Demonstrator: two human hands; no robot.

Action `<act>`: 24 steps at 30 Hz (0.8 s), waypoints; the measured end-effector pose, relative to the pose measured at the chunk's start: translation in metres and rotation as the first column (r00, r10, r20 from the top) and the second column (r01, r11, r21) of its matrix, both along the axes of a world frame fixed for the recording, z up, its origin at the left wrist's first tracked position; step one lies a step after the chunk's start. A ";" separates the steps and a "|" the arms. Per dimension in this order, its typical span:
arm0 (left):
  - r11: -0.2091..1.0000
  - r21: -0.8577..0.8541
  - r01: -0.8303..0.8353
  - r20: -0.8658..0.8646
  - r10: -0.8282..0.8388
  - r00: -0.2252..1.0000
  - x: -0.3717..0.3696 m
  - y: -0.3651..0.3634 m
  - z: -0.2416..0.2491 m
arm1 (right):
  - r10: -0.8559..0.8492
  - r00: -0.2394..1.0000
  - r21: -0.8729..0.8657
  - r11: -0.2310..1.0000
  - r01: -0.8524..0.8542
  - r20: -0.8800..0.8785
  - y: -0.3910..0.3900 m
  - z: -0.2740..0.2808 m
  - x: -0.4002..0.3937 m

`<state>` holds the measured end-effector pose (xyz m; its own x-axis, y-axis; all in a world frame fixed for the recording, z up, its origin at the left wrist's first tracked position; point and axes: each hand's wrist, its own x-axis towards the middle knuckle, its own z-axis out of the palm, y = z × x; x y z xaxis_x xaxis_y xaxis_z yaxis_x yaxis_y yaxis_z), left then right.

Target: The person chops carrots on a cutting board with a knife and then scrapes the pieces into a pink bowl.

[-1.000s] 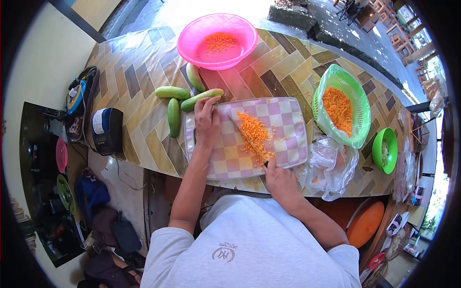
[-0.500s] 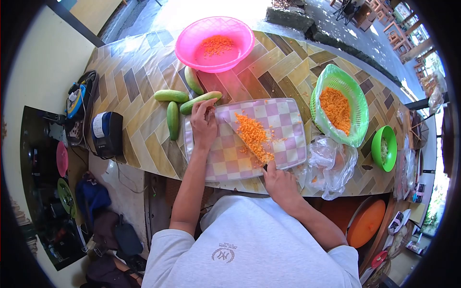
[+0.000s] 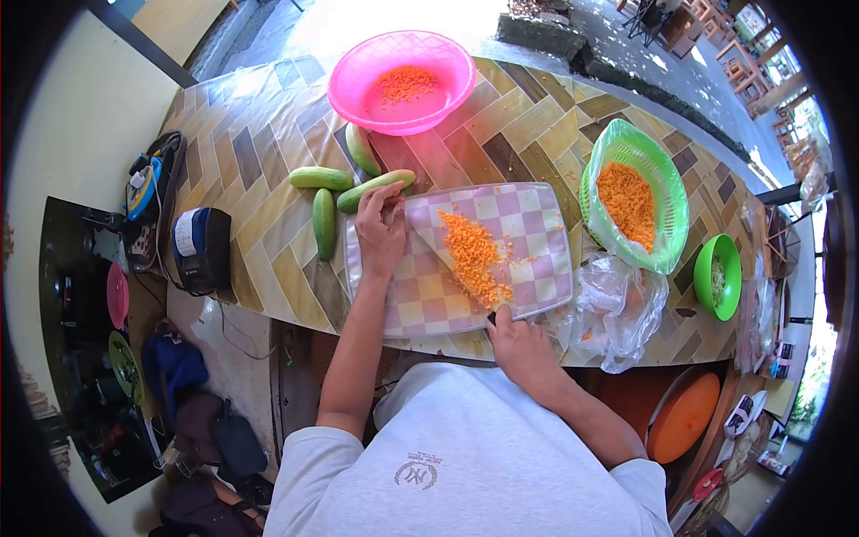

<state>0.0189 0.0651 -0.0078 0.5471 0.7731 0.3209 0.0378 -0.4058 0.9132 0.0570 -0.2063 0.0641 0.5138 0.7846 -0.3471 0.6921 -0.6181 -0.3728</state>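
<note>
A pink-and-white checkered cutting board lies on the table with a heap of chopped carrot on it. My right hand grips a knife whose blade lies flat along the left side of the heap. My left hand rests on the board's far left corner, fingers curled, holding nothing I can see. Several whole cucumbers lie just beyond and left of that hand.
A pink basket with a little chopped carrot stands at the far edge. A green basket of chopped carrot sits right of the board, a clear plastic bag below it, a small green bowl further right. A black device sits at the left edge.
My left hand slid slightly left and curled its fingers. The knife blade pushed the carrot heap a little; otherwise nothing moved.
</note>
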 end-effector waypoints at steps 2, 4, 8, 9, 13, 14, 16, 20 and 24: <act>1.000 -0.011 -0.008 0.000 0.008 1.000 0.000 0.000 0.000 | -0.017 0.998 0.045 0.999 0.019 -0.054 0.002 0.011 0.006; 0.999 -0.022 -0.027 0.012 0.027 1.000 0.000 0.001 -0.003 | -0.010 0.997 0.007 1.000 0.011 -0.078 0.003 0.022 0.007; 0.999 -0.004 -0.040 0.091 0.041 0.995 0.002 0.002 -0.007 | 0.012 0.996 -0.020 1.000 -0.013 -0.085 0.003 0.024 0.002; 0.999 0.006 -0.044 0.091 0.044 0.995 0.001 0.003 -0.007 | 0.020 0.999 -0.010 1.000 -0.021 -0.040 0.002 0.017 0.001; 0.996 0.057 -0.067 0.065 0.063 0.996 -0.001 0.001 -0.003 | 0.021 0.998 0.035 0.999 -0.023 0.066 -0.001 -0.009 0.001; 0.996 0.055 -0.065 0.058 0.062 0.996 -0.001 0.001 -0.003 | 0.018 0.997 0.051 0.998 -0.022 0.075 0.000 -0.009 0.002; 0.997 0.051 -0.059 0.042 0.057 0.997 -0.001 0.002 -0.004 | -0.024 0.999 0.051 0.998 0.022 0.037 0.004 0.004 0.006; 0.997 0.053 -0.056 0.038 0.054 0.998 -0.001 0.001 -0.005 | -0.088 0.996 0.021 0.996 0.088 -0.023 0.005 0.003 0.014; 0.999 0.032 -0.040 0.048 0.038 0.998 -0.001 0.001 -0.005 | -0.066 0.998 0.065 0.996 0.065 0.005 0.005 -0.003 0.017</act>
<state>0.0180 0.0661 -0.0124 0.5005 0.7820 0.3715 0.0111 -0.4349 0.9004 0.0737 -0.2012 0.0610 0.5673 0.7696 -0.2930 0.6537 -0.6372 -0.4081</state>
